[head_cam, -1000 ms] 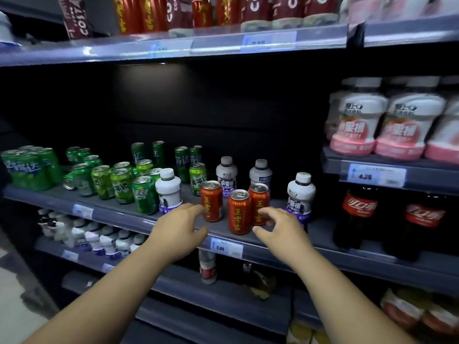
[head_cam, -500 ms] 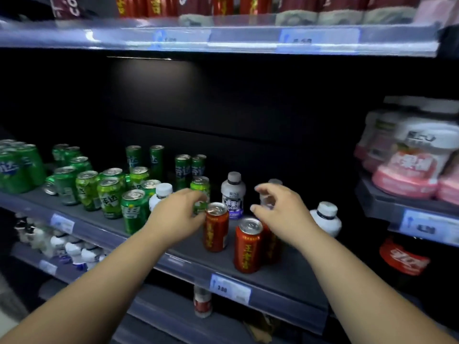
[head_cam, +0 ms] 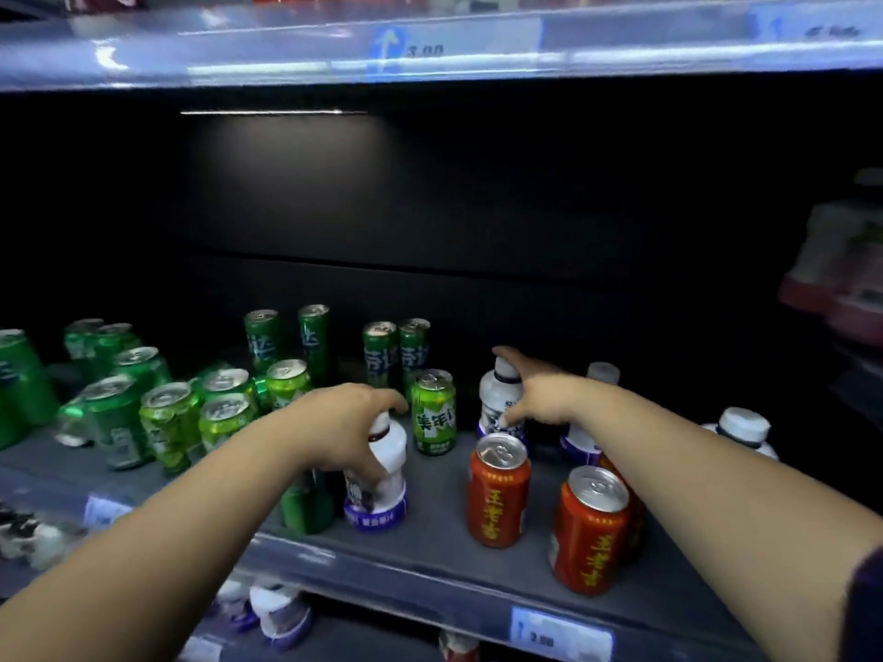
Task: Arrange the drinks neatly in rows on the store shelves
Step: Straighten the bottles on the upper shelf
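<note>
Middle shelf (head_cam: 430, 556) of a drinks display, viewed over the person's forearms. The left hand (head_cam: 341, 422) gripped the front white bottle (head_cam: 377, 484) from above, fingers curled round its neck and shoulder; this bottle stood upright near the shelf's front edge, just beside a dark green can (head_cam: 306, 506) partly hidden under the forearm. The right hand (head_cam: 542, 398) held a second white bottle (head_cam: 497, 403) further back, with the forefinger over the cap and the thumb against the label, and this bottle stood upright just behind a red can (head_cam: 499, 494). A second red can (head_cam: 592, 527) stood to the right, close to the front edge, with a third largely hidden behind it. A light green can (head_cam: 432, 413) stood between the two held bottles. Loosely grouped green cans (head_cam: 172, 422) filled the shelf's left part – not in rows – and one lay on its side. A price tag (head_cam: 559, 637) was fixed to the shelf's front rail
</note>
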`<control>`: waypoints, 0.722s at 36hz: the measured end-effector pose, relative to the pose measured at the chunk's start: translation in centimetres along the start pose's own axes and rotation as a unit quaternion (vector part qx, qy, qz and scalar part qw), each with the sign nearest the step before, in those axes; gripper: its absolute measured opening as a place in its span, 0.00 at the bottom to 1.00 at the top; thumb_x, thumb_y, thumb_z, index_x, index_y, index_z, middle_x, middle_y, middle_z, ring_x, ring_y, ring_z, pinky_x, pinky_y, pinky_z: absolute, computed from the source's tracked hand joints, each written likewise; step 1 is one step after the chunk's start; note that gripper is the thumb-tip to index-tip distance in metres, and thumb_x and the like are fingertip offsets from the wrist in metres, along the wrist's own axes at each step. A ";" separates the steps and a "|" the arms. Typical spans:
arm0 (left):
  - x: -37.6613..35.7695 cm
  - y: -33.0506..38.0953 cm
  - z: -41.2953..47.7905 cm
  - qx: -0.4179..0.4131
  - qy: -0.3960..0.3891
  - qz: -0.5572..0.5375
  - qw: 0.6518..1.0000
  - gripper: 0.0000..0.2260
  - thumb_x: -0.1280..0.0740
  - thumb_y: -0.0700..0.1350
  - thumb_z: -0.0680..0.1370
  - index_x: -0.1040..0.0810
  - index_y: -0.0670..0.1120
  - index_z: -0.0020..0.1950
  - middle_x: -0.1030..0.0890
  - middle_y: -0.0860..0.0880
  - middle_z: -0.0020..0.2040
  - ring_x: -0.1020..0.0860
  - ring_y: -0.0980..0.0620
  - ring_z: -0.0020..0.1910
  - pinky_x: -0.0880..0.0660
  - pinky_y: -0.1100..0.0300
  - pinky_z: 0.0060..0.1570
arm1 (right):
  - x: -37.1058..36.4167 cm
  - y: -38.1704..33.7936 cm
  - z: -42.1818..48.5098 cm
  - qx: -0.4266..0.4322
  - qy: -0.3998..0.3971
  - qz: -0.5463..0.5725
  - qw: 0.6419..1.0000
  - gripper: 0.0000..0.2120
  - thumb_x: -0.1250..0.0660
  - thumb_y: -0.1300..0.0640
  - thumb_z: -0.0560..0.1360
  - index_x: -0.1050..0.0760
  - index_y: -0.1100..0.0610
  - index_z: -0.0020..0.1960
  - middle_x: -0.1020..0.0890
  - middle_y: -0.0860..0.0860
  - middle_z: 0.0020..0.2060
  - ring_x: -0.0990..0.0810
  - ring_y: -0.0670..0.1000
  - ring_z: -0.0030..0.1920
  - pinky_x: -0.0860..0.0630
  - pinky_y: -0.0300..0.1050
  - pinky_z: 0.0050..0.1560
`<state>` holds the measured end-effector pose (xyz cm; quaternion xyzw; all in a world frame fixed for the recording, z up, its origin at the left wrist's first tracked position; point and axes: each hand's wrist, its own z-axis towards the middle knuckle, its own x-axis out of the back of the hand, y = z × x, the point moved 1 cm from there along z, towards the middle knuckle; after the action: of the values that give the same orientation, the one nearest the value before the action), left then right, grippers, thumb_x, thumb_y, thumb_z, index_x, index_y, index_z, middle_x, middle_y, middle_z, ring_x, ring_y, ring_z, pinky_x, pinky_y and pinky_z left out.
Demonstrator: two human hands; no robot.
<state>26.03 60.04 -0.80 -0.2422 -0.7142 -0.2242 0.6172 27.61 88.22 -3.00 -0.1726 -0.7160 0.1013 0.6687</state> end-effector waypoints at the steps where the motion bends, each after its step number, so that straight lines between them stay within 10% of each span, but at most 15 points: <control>1: 0.3 -0.2 0.3 -0.016 -0.019 -0.001 1.000 0.46 0.20 0.60 0.60 0.37 0.60 0.74 0.25 0.53 0.66 0.24 0.48 0.61 0.24 0.52 0.53 | -0.2 -0.2 0.4 -0.010 -0.001 -0.003 1.000 0.53 0.20 0.54 0.68 0.51 0.47 0.81 0.35 0.55 0.76 0.31 0.58 0.71 0.30 0.46 0.64; 12: 1.5 -2.7 3.2 -0.157 0.005 0.007 0.988 0.39 0.22 0.58 0.56 0.36 0.62 0.63 0.24 0.56 0.45 0.23 0.53 0.42 0.22 0.53 0.39 | 0.7 -2.2 -1.0 -0.048 0.114 0.012 0.992 0.44 0.20 0.56 0.66 0.41 0.40 0.75 0.27 0.49 0.61 0.23 0.52 0.55 0.23 0.46 0.50; 19: 5.3 -3.0 3.3 -0.183 0.130 -0.152 0.962 0.47 0.20 0.54 0.56 0.39 0.59 0.70 0.23 0.52 0.54 0.22 0.51 0.48 0.21 0.53 0.48 | 5.5 -6.9 -6.4 0.008 0.270 0.119 0.955 0.48 0.19 0.60 0.65 0.40 0.46 0.78 0.28 0.42 0.62 0.26 0.45 0.61 0.29 0.33 0.56; 26: 8.6 -2.7 -0.9 -0.185 0.236 -0.294 0.908 0.50 0.20 0.55 0.55 0.42 0.61 0.71 0.29 0.52 0.63 0.25 0.52 0.57 0.23 0.56 0.52 | 6.7 -11.9 -12.1 0.071 0.315 0.176 0.930 0.43 0.18 0.58 0.63 0.37 0.38 0.69 0.21 0.37 0.57 0.19 0.38 0.55 0.22 0.40 0.56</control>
<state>24.00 57.98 7.78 -0.0712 -0.5321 -0.5740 0.6183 38.03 78.78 8.65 -0.2704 -0.4178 0.2085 0.8419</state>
